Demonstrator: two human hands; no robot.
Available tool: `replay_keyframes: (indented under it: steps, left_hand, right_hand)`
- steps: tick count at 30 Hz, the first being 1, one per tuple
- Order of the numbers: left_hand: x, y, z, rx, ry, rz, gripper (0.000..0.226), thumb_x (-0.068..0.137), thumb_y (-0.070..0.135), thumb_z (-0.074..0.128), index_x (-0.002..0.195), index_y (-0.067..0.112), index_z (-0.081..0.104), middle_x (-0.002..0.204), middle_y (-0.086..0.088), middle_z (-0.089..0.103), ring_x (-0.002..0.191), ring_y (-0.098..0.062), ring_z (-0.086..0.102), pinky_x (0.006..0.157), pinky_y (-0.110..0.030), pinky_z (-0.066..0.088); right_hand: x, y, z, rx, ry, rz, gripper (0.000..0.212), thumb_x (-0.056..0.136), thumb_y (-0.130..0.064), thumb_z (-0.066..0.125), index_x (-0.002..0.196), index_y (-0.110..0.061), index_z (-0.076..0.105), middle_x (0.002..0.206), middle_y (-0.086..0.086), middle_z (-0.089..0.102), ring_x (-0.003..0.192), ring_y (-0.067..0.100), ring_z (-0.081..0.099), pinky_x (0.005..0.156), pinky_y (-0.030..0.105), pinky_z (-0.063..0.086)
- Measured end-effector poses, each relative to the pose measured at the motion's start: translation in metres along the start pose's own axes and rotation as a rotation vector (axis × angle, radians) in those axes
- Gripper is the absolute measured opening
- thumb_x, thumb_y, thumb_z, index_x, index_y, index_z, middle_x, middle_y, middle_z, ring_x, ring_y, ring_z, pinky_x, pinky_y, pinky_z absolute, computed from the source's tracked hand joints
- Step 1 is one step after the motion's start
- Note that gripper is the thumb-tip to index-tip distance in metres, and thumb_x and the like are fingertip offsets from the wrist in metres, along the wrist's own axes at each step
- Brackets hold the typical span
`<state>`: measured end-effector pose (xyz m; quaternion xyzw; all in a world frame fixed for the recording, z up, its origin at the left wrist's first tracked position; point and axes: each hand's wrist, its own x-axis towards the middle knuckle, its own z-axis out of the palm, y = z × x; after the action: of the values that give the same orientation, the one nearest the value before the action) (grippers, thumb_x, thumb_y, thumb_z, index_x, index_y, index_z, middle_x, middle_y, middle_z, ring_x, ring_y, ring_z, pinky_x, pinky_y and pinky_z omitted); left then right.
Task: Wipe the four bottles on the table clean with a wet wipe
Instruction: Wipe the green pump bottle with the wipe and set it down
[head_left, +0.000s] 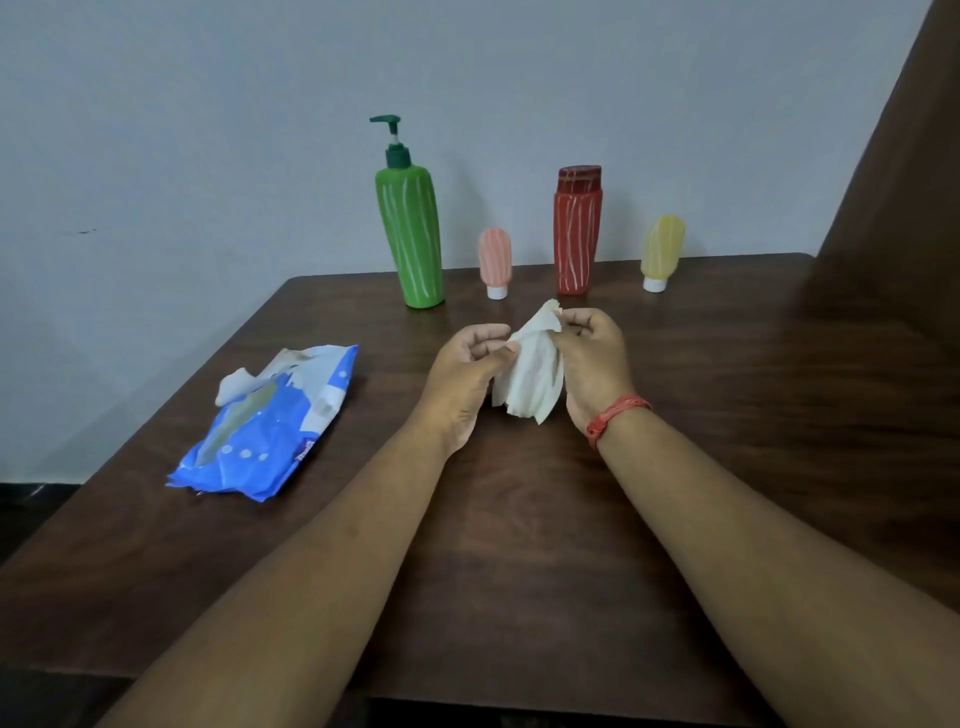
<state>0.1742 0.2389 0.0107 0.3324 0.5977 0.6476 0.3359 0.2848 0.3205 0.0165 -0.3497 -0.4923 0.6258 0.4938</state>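
While both arms reach out over the middle of the brown table, the two hands meet around a white wet wipe. The left hand has its fingers curled and pinches one side of the wipe. The right hand has its fingers curled too and holds the top of the wipe, so a crumpled bit sticks up above them. The rest of the wipe hangs down between the two hands in soft folds. I cannot tell if its bottom end touches the table. A red band goes around the right wrist.

Four bottles stand in a row near the far edge of the table, all apart from each other and apart from the hands. From left to right there is a tall green pump bottle with thin white stripes, a small pink bottle standing on its white cap, a red bottle with a dark red top and thin white stripes, and a small yellow bottle that also stands on its white cap. The green bottle and the yellow bottle lean a little in the picture.

Near the left edge of the table lies a blue pack of wipes. It is flat and crinkled, and a white wipe pokes out of its top. A pale wall is behind the table.
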Motion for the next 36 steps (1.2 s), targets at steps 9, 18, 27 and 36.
replay_keyframes:
  steps: [9,18,27,36]
  left_hand:
    - [0.021,-0.002,-0.004,-0.355,0.188,-0.049,0.026,0.097,0.003,0.059,0.119,0.017,0.061,0.106,-0.004,0.069,0.09,-0.016,0.068,0.076,-0.036,0.057]
    - [0.025,-0.004,-0.007,-0.357,0.222,-0.019,0.028,0.098,0.005,0.058,0.113,0.028,0.062,0.115,-0.009,0.066,0.103,-0.023,0.066,0.098,-0.052,0.054]
    - [0.02,0.0,-0.011,-0.156,0.092,0.039,0.027,0.092,-0.003,0.065,0.099,0.021,0.076,0.111,-0.001,0.075,0.111,-0.024,0.068,0.099,-0.053,0.054]
    - [0.023,0.013,-0.016,-0.355,0.116,-0.134,0.037,0.094,-0.008,0.058,0.129,0.002,0.063,0.124,-0.011,0.069,0.108,-0.023,0.07,0.089,-0.039,0.06]
  right_hand:
    - [0.008,0.007,0.0,0.138,-0.265,0.134,0.048,0.09,0.01,0.061,0.132,-0.01,0.048,0.119,0.015,0.063,0.104,0.023,0.068,0.083,0.038,0.059]
    - [0.015,0.014,-0.002,0.037,-0.155,-0.081,0.046,0.085,0.014,0.063,0.112,-0.024,0.065,0.116,0.004,0.065,0.102,0.012,0.064,0.093,0.035,0.055]
    - [0.013,0.003,-0.008,-0.138,-0.242,-0.282,0.042,0.087,0.014,0.062,0.117,-0.016,0.061,0.12,0.003,0.066,0.112,0.009,0.064,0.092,0.023,0.052]
    - [0.015,0.005,-0.007,-0.159,-0.211,-0.176,0.038,0.091,0.007,0.061,0.115,-0.022,0.063,0.118,-0.004,0.07,0.109,0.01,0.067,0.097,0.037,0.055]
